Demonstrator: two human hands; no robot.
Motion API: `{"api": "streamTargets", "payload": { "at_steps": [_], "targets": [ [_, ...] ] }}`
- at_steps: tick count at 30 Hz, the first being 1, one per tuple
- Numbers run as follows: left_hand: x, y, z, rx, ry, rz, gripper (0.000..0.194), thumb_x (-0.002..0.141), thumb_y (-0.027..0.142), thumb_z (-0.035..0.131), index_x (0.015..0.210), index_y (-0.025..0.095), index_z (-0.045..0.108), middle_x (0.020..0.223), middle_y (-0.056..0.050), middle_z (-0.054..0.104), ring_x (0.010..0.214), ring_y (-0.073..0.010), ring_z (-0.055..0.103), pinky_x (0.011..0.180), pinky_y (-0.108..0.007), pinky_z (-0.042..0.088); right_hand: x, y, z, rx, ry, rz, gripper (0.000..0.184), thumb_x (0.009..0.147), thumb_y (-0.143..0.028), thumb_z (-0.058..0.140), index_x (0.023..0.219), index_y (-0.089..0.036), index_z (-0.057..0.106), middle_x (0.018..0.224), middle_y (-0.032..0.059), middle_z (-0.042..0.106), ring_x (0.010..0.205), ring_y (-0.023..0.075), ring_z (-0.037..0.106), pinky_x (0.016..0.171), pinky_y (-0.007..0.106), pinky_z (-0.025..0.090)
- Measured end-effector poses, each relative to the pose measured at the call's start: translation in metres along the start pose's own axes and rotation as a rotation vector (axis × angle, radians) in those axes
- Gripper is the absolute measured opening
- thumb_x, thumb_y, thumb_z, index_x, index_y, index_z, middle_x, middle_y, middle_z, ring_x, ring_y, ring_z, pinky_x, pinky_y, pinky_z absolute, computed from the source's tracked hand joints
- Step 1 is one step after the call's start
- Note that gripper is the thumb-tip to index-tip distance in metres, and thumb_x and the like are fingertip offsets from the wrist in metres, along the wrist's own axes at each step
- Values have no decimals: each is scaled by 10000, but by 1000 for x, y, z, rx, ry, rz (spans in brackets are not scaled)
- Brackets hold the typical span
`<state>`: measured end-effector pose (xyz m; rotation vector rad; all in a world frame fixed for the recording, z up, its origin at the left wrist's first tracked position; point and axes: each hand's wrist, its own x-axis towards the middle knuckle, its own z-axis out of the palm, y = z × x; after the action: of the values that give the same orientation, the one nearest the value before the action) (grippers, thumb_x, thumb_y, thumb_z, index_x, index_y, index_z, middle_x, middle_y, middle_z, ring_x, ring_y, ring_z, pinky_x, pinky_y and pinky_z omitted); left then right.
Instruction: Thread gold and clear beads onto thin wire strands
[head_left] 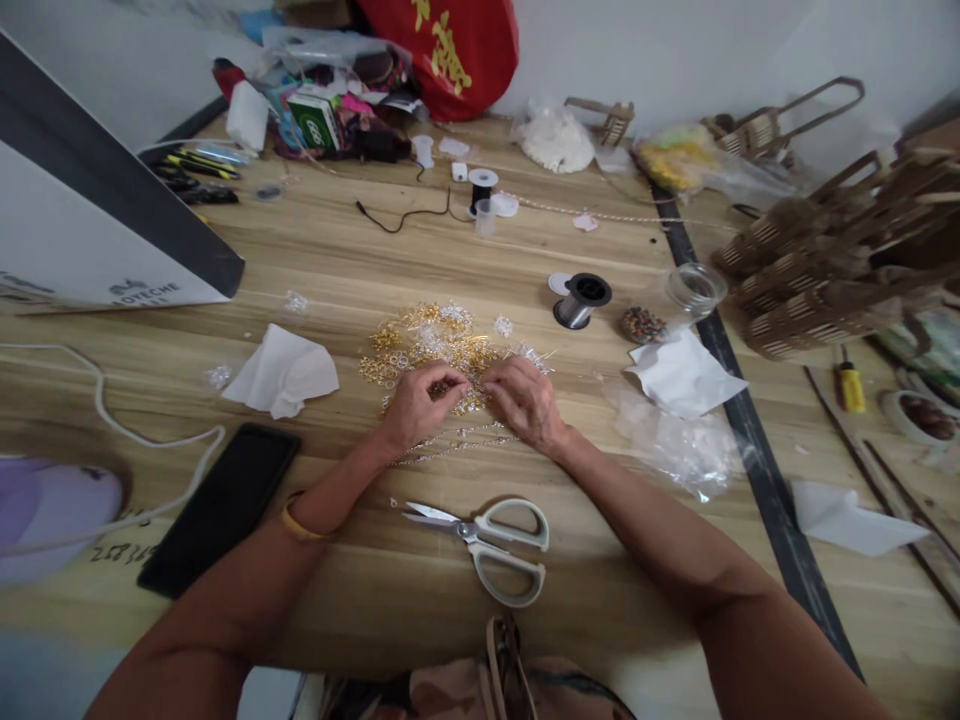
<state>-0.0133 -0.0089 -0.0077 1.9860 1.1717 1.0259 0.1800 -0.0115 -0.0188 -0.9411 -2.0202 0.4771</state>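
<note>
My left hand (424, 400) is closed in a pinch at the near edge of a pile of small gold and silver beads and findings (427, 335). Facing it, my right hand (523, 398) also has its fingertips pressed together, close to the left ones. What either pinch holds is too small to make out. A thin beaded chain (457, 440) lies on the table just below both hands, running between them. Nearer to me, scissors with pale handles (487, 540) lie with their blades slightly apart.
White paper sheets lie left (283, 372) and right (686, 372). A black phone (221, 505) rests by my left forearm. Beyond my right hand stand a wire spool (581, 302) and a tipped clear jar (679, 300) with beads. Brown woven baskets (817, 250) crowd the right side.
</note>
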Motion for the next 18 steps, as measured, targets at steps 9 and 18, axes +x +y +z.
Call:
{"api": "streamTargets", "payload": {
  "at_steps": [9,18],
  "targets": [
    [-4,-4,4,430,-76,241,184,827,213,601,985,178,687,969,-93,597,969,-231,492,898,-416,424,1,0,0,99,155,167,150,889,-299,521,820,-190,596,766,29,594,720,147,544,680,299,449],
    [-4,-4,1,508,-134,283,176,861,230,549,951,180,692,1016,-102,551,1048,-252,449,931,-446,415,0,4,2,119,167,200,140,875,-296,533,820,-185,598,780,27,605,725,137,559,673,279,457]
  ]
}}
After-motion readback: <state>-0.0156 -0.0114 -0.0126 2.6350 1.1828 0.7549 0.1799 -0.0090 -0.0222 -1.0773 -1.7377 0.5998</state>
